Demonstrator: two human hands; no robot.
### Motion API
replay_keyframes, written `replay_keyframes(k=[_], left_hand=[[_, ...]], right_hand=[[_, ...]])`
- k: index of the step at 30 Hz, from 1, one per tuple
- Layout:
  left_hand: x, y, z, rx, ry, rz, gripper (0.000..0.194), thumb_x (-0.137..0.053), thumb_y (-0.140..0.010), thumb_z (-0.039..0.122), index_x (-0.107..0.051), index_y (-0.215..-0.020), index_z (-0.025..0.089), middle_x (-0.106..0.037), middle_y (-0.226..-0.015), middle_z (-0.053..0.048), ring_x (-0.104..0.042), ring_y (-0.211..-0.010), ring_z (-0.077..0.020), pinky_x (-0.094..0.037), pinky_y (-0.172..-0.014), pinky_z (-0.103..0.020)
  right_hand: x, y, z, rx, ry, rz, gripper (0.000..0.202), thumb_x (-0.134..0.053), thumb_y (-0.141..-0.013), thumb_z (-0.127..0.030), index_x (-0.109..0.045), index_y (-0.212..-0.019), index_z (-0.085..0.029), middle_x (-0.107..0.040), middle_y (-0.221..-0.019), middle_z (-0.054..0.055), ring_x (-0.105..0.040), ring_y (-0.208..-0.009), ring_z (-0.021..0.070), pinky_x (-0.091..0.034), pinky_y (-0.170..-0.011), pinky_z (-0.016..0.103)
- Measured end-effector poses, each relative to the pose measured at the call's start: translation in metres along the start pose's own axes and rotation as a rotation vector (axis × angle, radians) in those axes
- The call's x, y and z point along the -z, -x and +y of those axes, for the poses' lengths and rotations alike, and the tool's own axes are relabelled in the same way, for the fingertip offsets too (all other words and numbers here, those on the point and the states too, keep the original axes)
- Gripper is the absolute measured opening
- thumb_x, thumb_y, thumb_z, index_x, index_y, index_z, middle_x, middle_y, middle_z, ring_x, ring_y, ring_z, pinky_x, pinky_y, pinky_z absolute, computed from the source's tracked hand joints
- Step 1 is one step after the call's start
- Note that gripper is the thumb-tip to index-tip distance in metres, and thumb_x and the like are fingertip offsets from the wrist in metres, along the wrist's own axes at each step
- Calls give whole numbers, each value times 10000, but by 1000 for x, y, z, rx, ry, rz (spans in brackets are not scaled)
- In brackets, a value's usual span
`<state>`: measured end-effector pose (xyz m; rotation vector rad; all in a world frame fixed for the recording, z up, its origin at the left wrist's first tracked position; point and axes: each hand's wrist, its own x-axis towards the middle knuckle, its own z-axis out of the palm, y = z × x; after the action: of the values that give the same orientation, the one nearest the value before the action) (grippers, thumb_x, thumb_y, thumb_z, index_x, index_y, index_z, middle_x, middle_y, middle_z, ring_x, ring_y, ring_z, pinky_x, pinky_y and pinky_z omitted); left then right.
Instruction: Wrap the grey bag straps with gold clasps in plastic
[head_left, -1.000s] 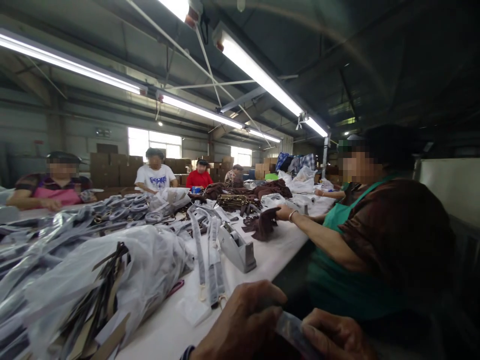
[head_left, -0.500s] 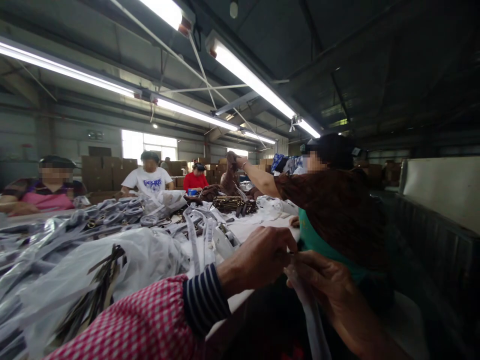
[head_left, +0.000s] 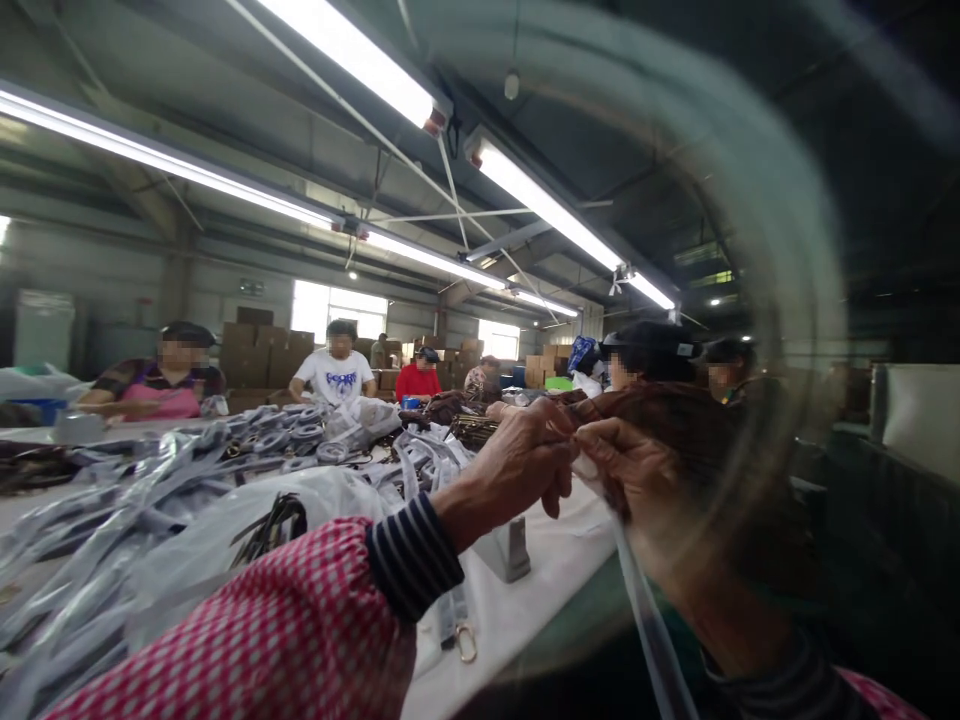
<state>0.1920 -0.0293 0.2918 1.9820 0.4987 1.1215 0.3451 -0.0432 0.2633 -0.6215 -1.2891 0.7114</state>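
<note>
A pale grey strap (head_left: 651, 610), which looks wrapped in clear plastic, hangs down from my right hand (head_left: 637, 480). The fingers of this hand are pinched around its upper part. Fingertip to fingertip with it, my left hand (head_left: 517, 455) is closed at the strap's top end; the exact spot it grips is hidden behind the fingers. Below my left wrist, a gold-coloured oval ring (head_left: 466, 644) at the end of another strap lies on the white table (head_left: 517, 620). A grey block-like object (head_left: 511, 550) stands just beyond it.
Plastic-wrapped grey straps (head_left: 172, 480) are heaped on the left, with a bundle of dark strips (head_left: 274, 525) nearby. Close on my right sits a co-worker in brown (head_left: 637, 415). Other people work across the table. A blurred, see-through curved band (head_left: 814, 250) crosses the upper right.
My hands have risen with the strap, and the view has turned left. The co-worker's raised arm has come down. The blurred curved band has appeared at upper right.
</note>
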Motion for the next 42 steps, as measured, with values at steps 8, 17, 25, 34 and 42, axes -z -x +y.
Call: replay_keyframes(k=[8,17,25,34,42], left_hand=[[-6,31,-54,185,109,-24,52,-550,-698,191,-580,-713,152,-641,-548,-19,-616,-385,-132,-420,-354,-171],[12,63,-89,453,453,193,261,-707,-644,329,-581,-788,152,-727,-640,-69,-715,-501,-195,-474,-393,-202],[12,64,-81,470,352,276,118,-623,-660,204,-521,-716,185,-665,-486,-26,-633,-360,-178,-347,-312,-165],[17,55,-58,501,159,299,132,-554,-667,95,-489,-698,206,-629,-427,5,-537,-283,-143,-308,-299,-167],[39,60,-52,170,-109,66,353,-689,-866,472,-670,-1091,201,-736,-849,-37,-712,-652,-183,-468,-462,-207]], right_hand=[[-19,26,44,42,212,-122,353,-755,-847,-497,-623,-736,-188,-508,-533,-38,-413,-427,100,-319,-409,237],[18,96,113,199,561,-66,532,-676,-920,-534,-574,-1345,-230,-678,-1279,117,-665,-1137,302,-585,-899,365],[18,95,140,632,979,-152,341,-408,-1083,-240,-491,-1408,-183,-733,-1140,152,-763,-952,269,-626,-730,286],[-6,44,90,857,1332,-429,238,-353,-1046,-106,-578,-1122,-117,-695,-884,119,-696,-738,214,-524,-600,285],[-1,32,63,591,1061,-487,260,-388,-1059,-209,-571,-881,-163,-611,-695,28,-587,-587,180,-348,-558,304]])
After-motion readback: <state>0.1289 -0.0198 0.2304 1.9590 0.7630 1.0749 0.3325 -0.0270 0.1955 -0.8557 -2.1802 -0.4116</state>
